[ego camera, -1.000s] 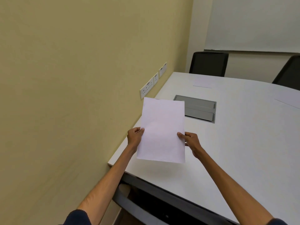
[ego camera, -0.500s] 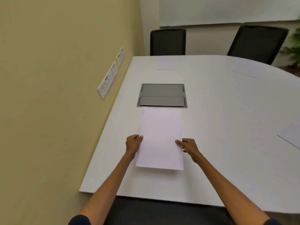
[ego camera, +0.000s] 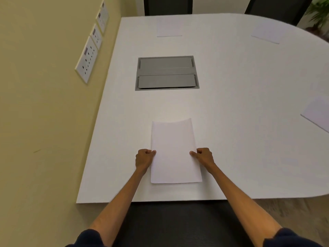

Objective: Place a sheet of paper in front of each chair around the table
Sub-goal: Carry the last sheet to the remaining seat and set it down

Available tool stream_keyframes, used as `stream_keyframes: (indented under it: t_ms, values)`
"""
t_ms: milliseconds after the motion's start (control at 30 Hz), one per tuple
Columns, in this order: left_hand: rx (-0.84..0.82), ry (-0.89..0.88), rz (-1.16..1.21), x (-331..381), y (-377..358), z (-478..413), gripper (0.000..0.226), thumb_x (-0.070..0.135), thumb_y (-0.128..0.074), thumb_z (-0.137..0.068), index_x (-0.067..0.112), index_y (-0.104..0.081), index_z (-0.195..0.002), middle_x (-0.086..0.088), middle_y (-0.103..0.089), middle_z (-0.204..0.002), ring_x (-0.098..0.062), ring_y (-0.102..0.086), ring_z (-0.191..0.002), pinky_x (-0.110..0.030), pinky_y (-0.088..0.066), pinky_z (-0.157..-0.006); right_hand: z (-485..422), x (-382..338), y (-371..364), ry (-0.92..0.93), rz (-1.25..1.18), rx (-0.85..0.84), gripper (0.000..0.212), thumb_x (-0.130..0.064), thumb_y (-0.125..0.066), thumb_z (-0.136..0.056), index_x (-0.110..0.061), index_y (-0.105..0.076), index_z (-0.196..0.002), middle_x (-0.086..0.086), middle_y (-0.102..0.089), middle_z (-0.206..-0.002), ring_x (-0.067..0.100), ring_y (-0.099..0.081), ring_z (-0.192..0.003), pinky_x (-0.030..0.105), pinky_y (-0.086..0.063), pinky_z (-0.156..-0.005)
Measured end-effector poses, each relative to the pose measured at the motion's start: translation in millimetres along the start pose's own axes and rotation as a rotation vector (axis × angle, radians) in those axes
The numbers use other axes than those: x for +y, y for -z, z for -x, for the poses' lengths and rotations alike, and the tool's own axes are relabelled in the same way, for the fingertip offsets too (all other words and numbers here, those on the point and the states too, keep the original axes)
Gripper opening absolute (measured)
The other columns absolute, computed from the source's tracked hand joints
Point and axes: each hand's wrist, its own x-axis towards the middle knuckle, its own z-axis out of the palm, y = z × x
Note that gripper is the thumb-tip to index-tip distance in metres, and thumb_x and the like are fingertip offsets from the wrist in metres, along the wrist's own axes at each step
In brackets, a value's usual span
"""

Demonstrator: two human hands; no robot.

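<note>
Tabletop: white, its left side along the wall; we stand at its near edge over the near chair, so our paper goes squarely before that seat
Far chairs: placed sheets lie before them, another at the right edge
Grey hatch: sunk in the tabletop beyond our paper, apart from it; we judge it no obstacle
Sheet of paper: lengthwise before the near chair, far edge curled up; whether it lies fully flat we cannot tell
Left hand, right hand: fingers curled, pinching the long edges to keep it square
</note>
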Motion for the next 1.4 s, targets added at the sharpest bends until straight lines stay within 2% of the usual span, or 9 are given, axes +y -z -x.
stream_keyframes:
  t_ms: [267,400,533,633,733,800,1000,1200,1400]
  values:
    - [0.012,0.043,-0.127,-15.3,-6.1,-7.7,0.027,0.029,-0.069,-0.085,0.014,-0.057,-0.067,-0.007,-0.065,-0.078,-0.029,-0.06,-0.077,-0.031,-0.046,-0.074,-6.5,10.2,-15.2,-0.005,0.137,0.085,0.049,-0.027,-0.069,-0.081,-0.018,-0.029,-0.053,0.002,-0.036,-0.057,0.021,-0.035,-0.057,0.03,-0.023,-0.055]
    - [0.064,0.014,-0.232,-13.5,-8.5,-9.3,0.022,0.032,-0.07,-0.085,0.01,-0.071,-0.092,-0.006,-0.073,-0.1,-0.03,-0.067,-0.097,-0.035,-0.051,-0.085,-5.5,11.5,-19.4,-0.028,0.21,0.145,0.042,-0.03,-0.07,-0.078,-0.017,-0.039,-0.053,-0.001,-0.045,-0.056,0.025,-0.046,-0.059,0.029,-0.032,-0.055]
    - [0.108,-0.016,-0.303,-14.3,-9.7,-7.2,0.023,0.033,-0.072,-0.084,0.013,-0.071,-0.096,-0.004,-0.073,-0.103,-0.029,-0.068,-0.099,-0.035,-0.051,-0.085,-3.3,17.6,-24.7,-0.018,0.25,0.175,0.022,-0.035,-0.07,-0.079,-0.016,-0.065,-0.087,0.002,-0.069,-0.086,0.028,-0.065,-0.087,0.031,-0.047,-0.073]
    - [0.127,-0.024,-0.324,-16.8,-8.6,-6.5,0.033,0.035,-0.071,-0.085,0.013,-0.066,-0.108,-0.005,-0.071,-0.109,-0.029,-0.066,-0.106,-0.035,-0.049,-0.087,-2.9,18.9,-25.8,-0.008,0.252,0.204,0.046,-0.04,-0.07,-0.079,-0.017,-0.057,-0.115,-0.001,-0.07,-0.099,0.025,-0.064,-0.099,0.033,-0.049,-0.081]
    - [0.136,-0.058,-0.276,-18.3,-7.2,-7.3,0.041,0.037,-0.072,-0.084,0.014,-0.058,-0.115,-0.005,-0.071,-0.108,-0.027,-0.066,-0.105,-0.036,-0.049,-0.085,-1.0,19.0,-24.5,0.014,0.305,0.239,0.057,-0.044,-0.071,-0.075,-0.016,-0.051,-0.12,-0.001,-0.068,-0.103,0.026,-0.065,-0.099,0.034,-0.049,-0.08]
    - [0.135,-0.137,-0.247,-19.9,-7.0,-7.4,0.045,0.037,-0.074,-0.083,0.015,-0.056,-0.118,-0.004,-0.066,-0.115,-0.024,-0.062,-0.109,-0.035,-0.048,-0.086,0.9,21.0,-24.8,0.062,0.37,0.279,0.061,-0.047,-0.072,-0.074,-0.016,-0.05,-0.122,0.001,-0.063,-0.112,0.026,-0.064,-0.102,0.035,-0.049,-0.081]
    - [-0.028,-0.381,-0.475,-23.0,-13.3,-8.4,0.07,0.042,-0.065,-0.091,0.019,-0.036,-0.15,-0.005,-0.028,-0.159,-0.022,-0.024,-0.149,-0.042,-0.025,-0.118,3.0,27.7,-33.8,0.322,0.621,0.192,0.078,-0.048,-0.07,-0.078,-0.019,-0.039,-0.142,0.002,-0.039,-0.141,0.023,-0.041,-0.13,0.041,-0.04,-0.099]
    - [-0.117,-0.412,-0.741,-25.4,-20.8,-8.1,0.072,0.039,-0.052,-0.099,0.016,-0.018,-0.157,-0.007,-0.007,-0.166,-0.023,-0.007,-0.155,-0.044,-0.015,-0.121,2.3,28.4,-40.7,0.358,0.726,0.101,0.077,-0.049,-0.064,-0.083,-0.018,-0.035,-0.147,0.0,-0.032,-0.153,0.021,-0.032,-0.14,0.041,-0.037,-0.104]
    - [-0.13,-0.403,-0.763,-23.3,-20.5,-4.2,0.071,0.036,-0.05,-0.1,0.015,-0.014,-0.158,-0.007,-0.004,-0.167,-0.023,-0.004,-0.155,-0.043,-0.014,-0.122,1.9,26.8,-36.8,0.358,0.761,0.073,0.074,-0.05,-0.063,-0.083,-0.018,-0.037,-0.145,0.0,-0.032,-0.154,0.021,-0.031,-0.14,0.041,-0.038,-0.104]
